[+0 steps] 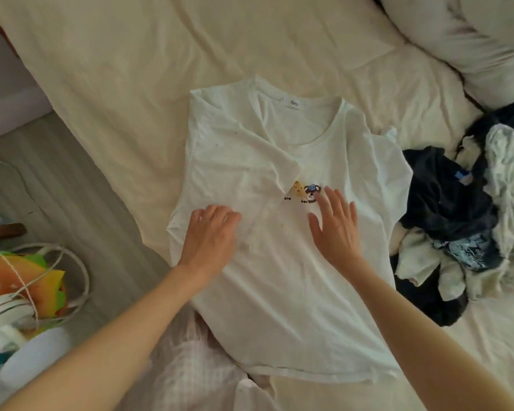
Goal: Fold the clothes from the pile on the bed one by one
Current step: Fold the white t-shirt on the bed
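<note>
A white T-shirt [279,292] with a small cartoon print lies spread face up on the cream bed sheet [125,84], collar away from me. Its left side and sleeve are folded in over the chest, partly covering the print. My left hand [209,235] rests on that folded flap, fingers bent down onto the cloth. My right hand [336,223] lies flat on the shirt's chest just right of the print, fingers straight and spread. The pile of clothes [457,221], dark and white garments tangled together, sits on the bed to the right of the shirt.
A white pillow [472,40] lies at the top right of the bed. Left of the bed is grey floor [51,188] with a basket of colourful items and white cords [21,286]. A pink checked fabric [190,366] shows below the shirt near my body.
</note>
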The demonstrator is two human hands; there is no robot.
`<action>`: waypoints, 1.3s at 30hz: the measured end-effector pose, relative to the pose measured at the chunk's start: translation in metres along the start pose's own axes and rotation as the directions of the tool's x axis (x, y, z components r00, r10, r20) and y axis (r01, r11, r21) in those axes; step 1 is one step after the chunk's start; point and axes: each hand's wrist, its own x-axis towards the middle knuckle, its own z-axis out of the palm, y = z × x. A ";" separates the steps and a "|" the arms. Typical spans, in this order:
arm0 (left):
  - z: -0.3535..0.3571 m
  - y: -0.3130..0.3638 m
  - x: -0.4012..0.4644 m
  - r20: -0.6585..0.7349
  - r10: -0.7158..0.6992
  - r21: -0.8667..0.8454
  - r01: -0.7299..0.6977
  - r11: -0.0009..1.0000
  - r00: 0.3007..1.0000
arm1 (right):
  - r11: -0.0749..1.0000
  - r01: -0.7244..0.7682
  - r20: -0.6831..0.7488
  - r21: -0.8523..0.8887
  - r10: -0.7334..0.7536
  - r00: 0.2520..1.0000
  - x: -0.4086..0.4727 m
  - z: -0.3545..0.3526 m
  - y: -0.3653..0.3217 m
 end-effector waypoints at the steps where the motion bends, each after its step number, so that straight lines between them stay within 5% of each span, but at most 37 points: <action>1: -0.005 0.001 0.015 -0.013 0.017 0.001 -0.017 1.000 1.000 | 0.999 -0.050 -0.029 0.016 0.051 0.998 0.010 -0.008 0.009; 8: -0.021 0.004 0.142 -0.008 0.083 0.169 -0.080 0.982 0.997 | 0.973 -0.176 -0.263 0.149 0.211 0.942 0.098 -0.060 0.063; 15: -0.030 -0.024 0.205 0.052 -0.101 0.158 0.092 0.983 0.993 | 0.981 -0.183 -0.013 0.062 0.184 0.983 0.166 -0.073 0.085; 18: -0.031 -0.035 0.210 0.116 -0.126 0.145 0.109 0.983 0.985 | 0.965 -0.141 -0.076 0.219 0.161 0.984 0.178 -0.072 0.093; 21: -0.030 -0.037 0.216 0.101 -0.127 0.162 0.110 0.981 0.987 | 0.863 -0.203 -0.167 0.463 0.309 0.936 0.178 -0.082 0.109; 28: -0.021 -0.020 0.226 -0.020 -0.159 0.248 0.159 0.956 0.987 | 0.881 -0.243 -0.258 0.405 0.365 0.895 0.178 -0.077 0.139; 33: 0.002 0.022 0.205 -0.102 -0.059 0.305 0.088 0.948 0.993 | 0.605 -0.330 -0.076 0.725 0.547 0.834 0.170 -0.070 0.143; 39: 0.069 0.095 0.125 0.129 0.128 0.263 -0.158 0.952 0.983 | 0.378 -0.559 0.012 0.738 0.821 0.570 0.084 -0.032 0.168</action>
